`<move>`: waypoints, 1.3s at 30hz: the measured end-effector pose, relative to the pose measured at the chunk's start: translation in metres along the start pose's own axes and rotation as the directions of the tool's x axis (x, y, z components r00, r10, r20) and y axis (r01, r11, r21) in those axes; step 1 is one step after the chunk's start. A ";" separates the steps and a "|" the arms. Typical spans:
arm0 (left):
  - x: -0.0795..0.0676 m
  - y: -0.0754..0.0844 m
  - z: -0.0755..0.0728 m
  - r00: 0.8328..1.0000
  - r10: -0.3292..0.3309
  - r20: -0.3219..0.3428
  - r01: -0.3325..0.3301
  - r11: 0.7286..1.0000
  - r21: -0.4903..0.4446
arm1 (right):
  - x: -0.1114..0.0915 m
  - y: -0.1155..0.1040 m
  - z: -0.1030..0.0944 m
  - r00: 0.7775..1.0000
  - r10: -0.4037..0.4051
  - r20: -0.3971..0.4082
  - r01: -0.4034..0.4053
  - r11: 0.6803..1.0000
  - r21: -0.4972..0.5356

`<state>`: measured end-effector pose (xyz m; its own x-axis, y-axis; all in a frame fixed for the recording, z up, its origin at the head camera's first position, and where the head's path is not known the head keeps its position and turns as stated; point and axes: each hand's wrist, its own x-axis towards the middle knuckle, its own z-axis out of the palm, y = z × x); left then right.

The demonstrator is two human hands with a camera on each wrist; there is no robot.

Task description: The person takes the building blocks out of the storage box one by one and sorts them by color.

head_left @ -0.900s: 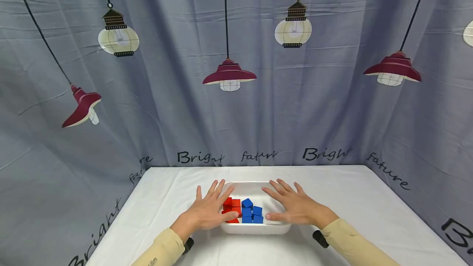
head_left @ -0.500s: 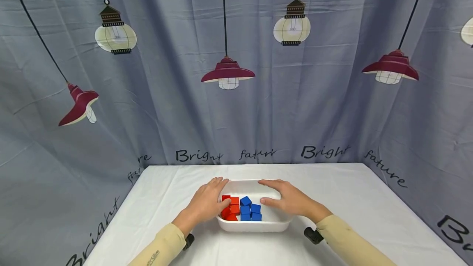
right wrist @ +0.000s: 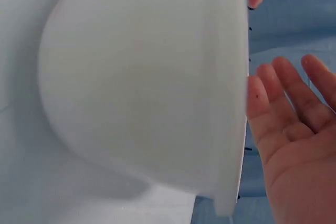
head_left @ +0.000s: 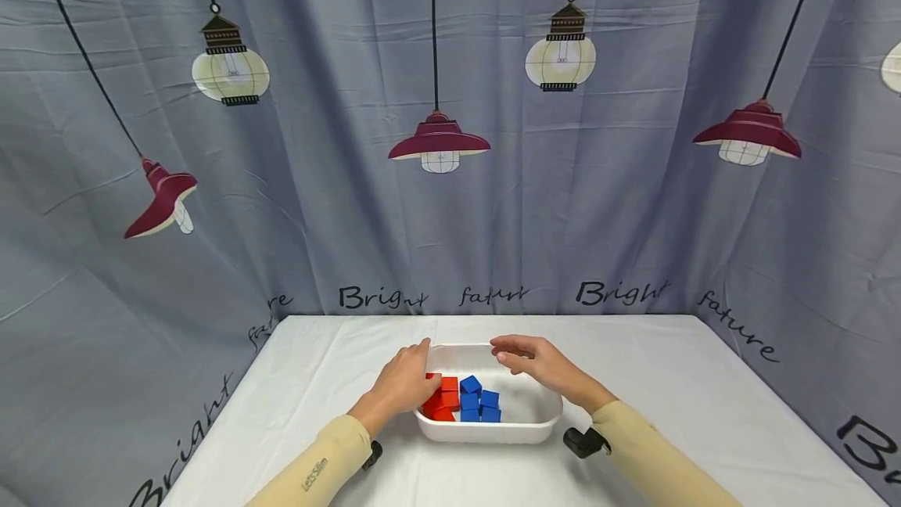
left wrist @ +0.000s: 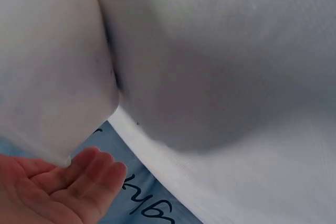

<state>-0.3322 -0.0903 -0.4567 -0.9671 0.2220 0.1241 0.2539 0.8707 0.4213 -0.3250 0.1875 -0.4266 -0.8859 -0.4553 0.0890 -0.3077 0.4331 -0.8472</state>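
A white rectangular tub [head_left: 521,433] holds several red blocks [head_left: 448,399] at its left and several blue blocks [head_left: 470,400] in the middle. My left hand [head_left: 403,382] is at the tub's left rim, its thumb extending over the red blocks. In the left wrist view, the fingers of that left hand [left wrist: 79,187] lie lightly bent right at the rim. My right hand [head_left: 538,364] hovers over the back right of the tub with fingers loosely bent and nothing held. The right wrist view has the right hand [right wrist: 302,135] palm-side, beside the tub's rim [right wrist: 228,103].
The tub stands on a white cloth-covered table [head_left: 324,374]. Behind it hangs a grey-blue curtain [head_left: 479,217] printed with lamps and lettering. Black wrist cameras are strapped under both wrists, the right camera [head_left: 586,442] close to the tub's right end.
Both hands have gone from spread fingers to loosely bent ones. The left hand stays at the left rim; the right hand has shifted a little left and back. Tub and blocks look unmoved.
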 end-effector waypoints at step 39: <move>0.000 0.006 0.014 0.999 -0.038 -0.039 0.043 0.987 0.157 | 0.057 0.015 0.001 0.947 0.138 0.290 -0.193 0.967 0.169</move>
<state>-0.3311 -0.0791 -0.4664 -0.9747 0.1717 0.1433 0.2063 0.9377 0.2796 -0.3796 0.1673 -0.4343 -0.7809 -0.5968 -0.1845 -0.0679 0.3747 -0.9246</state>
